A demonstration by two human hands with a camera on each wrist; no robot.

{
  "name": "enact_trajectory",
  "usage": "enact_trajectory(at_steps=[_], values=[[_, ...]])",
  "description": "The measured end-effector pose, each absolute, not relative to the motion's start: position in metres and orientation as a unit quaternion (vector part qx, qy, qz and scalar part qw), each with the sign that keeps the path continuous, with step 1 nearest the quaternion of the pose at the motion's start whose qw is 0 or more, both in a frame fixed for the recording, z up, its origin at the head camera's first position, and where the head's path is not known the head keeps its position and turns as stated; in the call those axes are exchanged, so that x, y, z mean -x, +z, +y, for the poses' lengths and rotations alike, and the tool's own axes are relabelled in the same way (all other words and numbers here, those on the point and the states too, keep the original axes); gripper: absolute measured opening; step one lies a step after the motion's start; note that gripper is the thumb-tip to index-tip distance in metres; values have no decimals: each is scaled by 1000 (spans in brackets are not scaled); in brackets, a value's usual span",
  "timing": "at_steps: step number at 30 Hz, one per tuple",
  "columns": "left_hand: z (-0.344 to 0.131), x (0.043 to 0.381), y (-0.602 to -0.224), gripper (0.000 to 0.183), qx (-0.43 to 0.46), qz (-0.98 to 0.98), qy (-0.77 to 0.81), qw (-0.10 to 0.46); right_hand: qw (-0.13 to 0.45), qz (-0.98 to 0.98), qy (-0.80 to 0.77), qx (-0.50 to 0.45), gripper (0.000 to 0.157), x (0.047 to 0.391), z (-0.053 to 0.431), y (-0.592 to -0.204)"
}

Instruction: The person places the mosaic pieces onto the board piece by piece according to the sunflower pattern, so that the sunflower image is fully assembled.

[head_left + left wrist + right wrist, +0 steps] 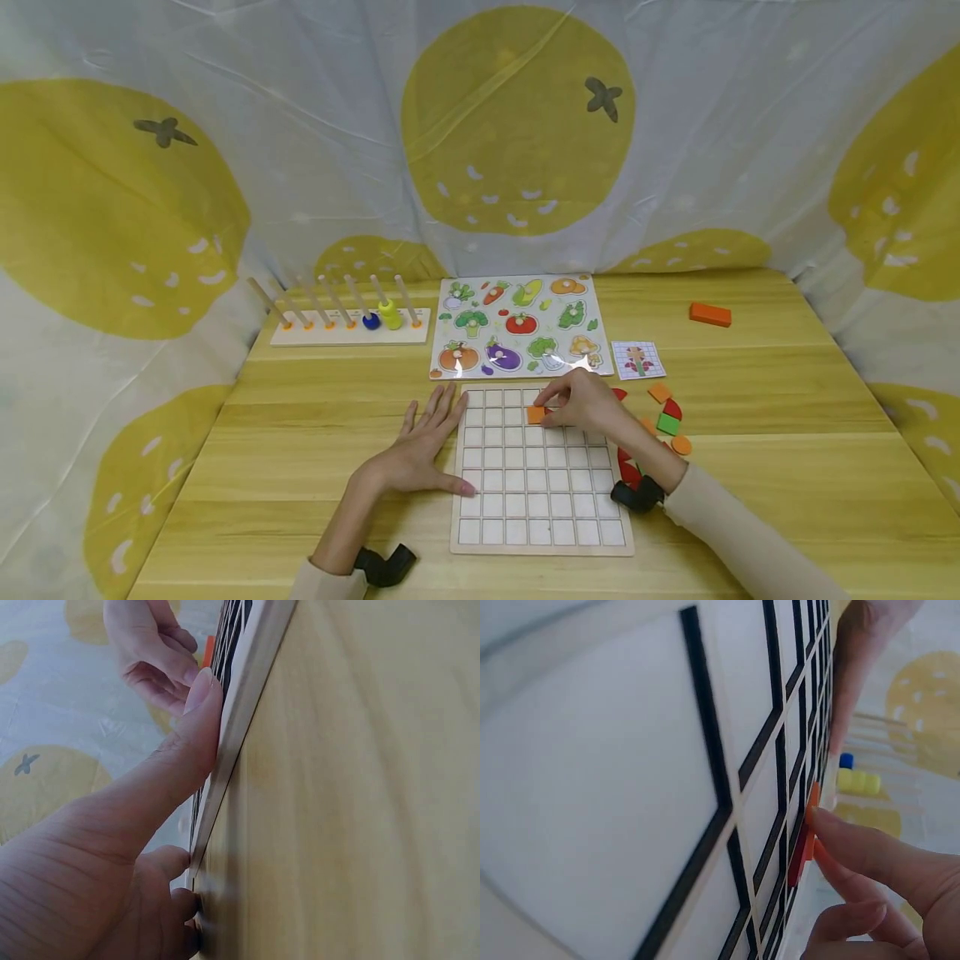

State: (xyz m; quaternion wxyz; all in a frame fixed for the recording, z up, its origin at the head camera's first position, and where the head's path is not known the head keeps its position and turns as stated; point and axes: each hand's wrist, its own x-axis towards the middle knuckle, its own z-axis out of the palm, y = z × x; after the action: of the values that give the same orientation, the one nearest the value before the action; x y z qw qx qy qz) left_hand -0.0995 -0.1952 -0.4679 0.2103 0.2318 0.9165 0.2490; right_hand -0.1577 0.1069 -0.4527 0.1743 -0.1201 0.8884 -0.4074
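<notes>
A white wooden grid board (pixel 543 549) lies on the table in front of me. Near its top edge, my right hand (pixel 588 410) pinches an orange square tile (pixel 535 415) between thumb and fingers, at a cell of the second row. A red piece (pixel 798 859) sits beside that tile in the right wrist view, partly hidden by the fingers in the head view. Across the board's left edge, my left hand (pixel 411 460) rests with its fingers spread, its thumb (pixel 201 712) on the rim. Right of the board lie loose tiles, including a green square (pixel 668 424) and an orange disc (pixel 681 445).
Behind the board is a vegetable peg puzzle (pixel 558 333), with a small pattern card (pixel 638 367) to its right. A peg stand (pixel 348 335) with blue and yellow rings stands at the back left. An orange block (pixel 710 314) lies at the back right.
</notes>
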Motion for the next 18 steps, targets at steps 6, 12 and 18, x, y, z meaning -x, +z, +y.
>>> enact_trajectory(at_steps=[6,12,18], values=[[-195,100,-468,135,-232,915,252,213,177,886,-412,118,18,159,107,-454],[-194,101,-469,135,-231,915,251,213,181,885,-414,109,16,160,102,-456],[-195,101,-470,135,-228,916,249,215,198,865,-446,115,21,159,103,-455]])
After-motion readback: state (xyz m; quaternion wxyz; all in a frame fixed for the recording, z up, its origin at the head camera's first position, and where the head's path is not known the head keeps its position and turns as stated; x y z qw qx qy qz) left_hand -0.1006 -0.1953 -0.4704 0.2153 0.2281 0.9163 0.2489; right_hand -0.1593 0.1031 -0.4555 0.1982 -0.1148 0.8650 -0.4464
